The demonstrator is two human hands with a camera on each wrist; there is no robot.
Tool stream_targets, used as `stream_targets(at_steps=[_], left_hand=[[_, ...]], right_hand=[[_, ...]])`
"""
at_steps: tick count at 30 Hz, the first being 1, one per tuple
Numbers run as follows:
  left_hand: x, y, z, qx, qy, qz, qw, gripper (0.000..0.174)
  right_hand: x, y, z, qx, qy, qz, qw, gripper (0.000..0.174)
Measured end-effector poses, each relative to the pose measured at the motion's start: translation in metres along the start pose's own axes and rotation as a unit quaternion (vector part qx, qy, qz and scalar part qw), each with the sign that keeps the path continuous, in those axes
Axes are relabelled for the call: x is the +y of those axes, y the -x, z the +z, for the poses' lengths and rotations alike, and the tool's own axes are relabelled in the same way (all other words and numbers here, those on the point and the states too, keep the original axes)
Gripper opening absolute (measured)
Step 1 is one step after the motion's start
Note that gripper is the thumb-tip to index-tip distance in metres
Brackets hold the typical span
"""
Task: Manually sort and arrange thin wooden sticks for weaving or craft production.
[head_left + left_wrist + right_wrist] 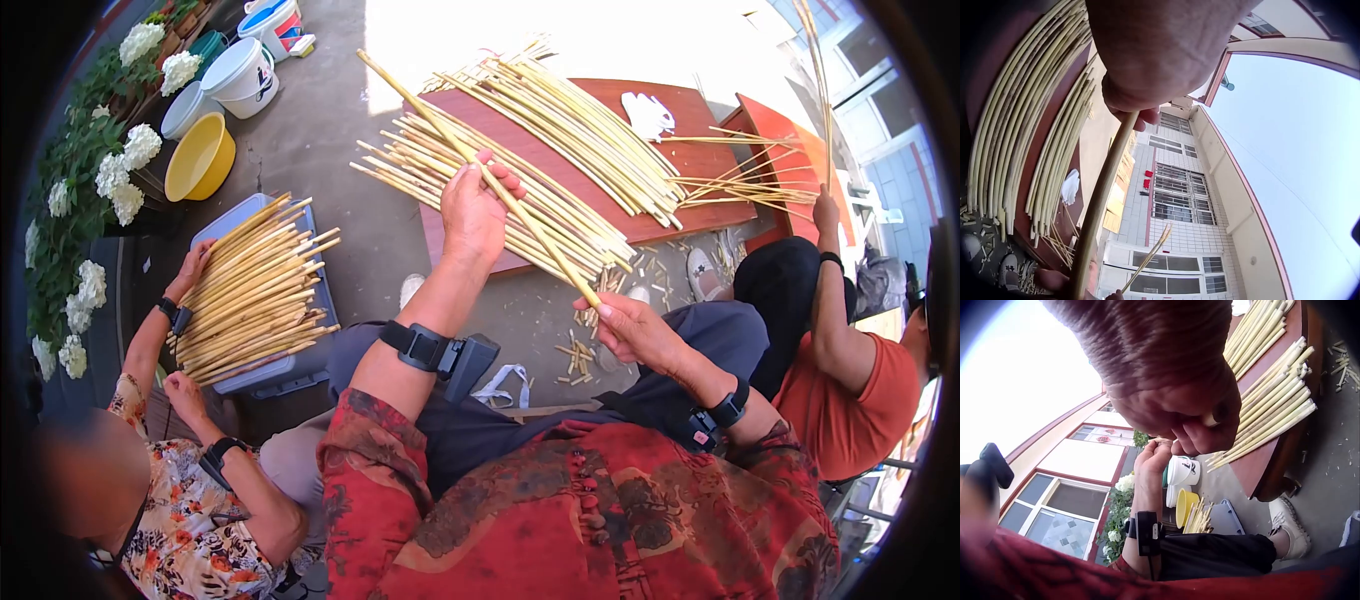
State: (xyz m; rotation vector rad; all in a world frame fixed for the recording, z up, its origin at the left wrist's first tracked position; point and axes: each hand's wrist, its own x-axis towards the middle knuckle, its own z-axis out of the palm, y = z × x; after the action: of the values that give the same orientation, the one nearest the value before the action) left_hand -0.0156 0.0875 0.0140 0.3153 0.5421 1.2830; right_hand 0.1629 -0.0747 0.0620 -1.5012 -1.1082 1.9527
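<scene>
I hold one long pale-yellow stalk [500, 190] slanting up and to the left across my lap. My left hand [487, 180] grips it near the middle, fingers curled round it. My right hand [603, 302] pinches its lower end. In the left wrist view the stalk [1100, 206] runs down from my curled fingers [1138, 115]. In the right wrist view my right hand [1200, 428] pinches the cut stalk end [1210, 419], with my left hand [1155, 453] beyond it. Behind the stalk, a large pile of the same stalks [560, 140] lies on a red-brown table [695, 165].
A person at the left holds a bundle of stalks [255, 290] over a grey-blue crate [275, 372]. A person in an orange shirt [850, 390] sits at the right. Short cut pieces [580, 350] litter the ground. A yellow bowl [200, 155] and white buckets [243, 75] stand far left.
</scene>
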Motion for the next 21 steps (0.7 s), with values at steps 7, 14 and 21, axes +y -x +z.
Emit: stream_targets(at_steps=[7,14,21], left_hand=[[-0.023,0.019,0.002,-0.029,-0.081,-0.075,0.993,0.03],[-0.037,0.032,0.001,-0.022,-0.121,-0.138,0.983,0.028],[-0.015,-0.002,0.0,0.049,-0.049,-0.057,0.996,0.026]], right_hand=[[0.011,-0.002,-0.003,0.054,0.021,-0.015,0.998,0.031],[0.005,-0.029,-0.002,0.113,0.136,-0.061,0.982,0.027],[0.021,-0.009,-0.009,0.121,0.202,-0.094,0.967,0.024]])
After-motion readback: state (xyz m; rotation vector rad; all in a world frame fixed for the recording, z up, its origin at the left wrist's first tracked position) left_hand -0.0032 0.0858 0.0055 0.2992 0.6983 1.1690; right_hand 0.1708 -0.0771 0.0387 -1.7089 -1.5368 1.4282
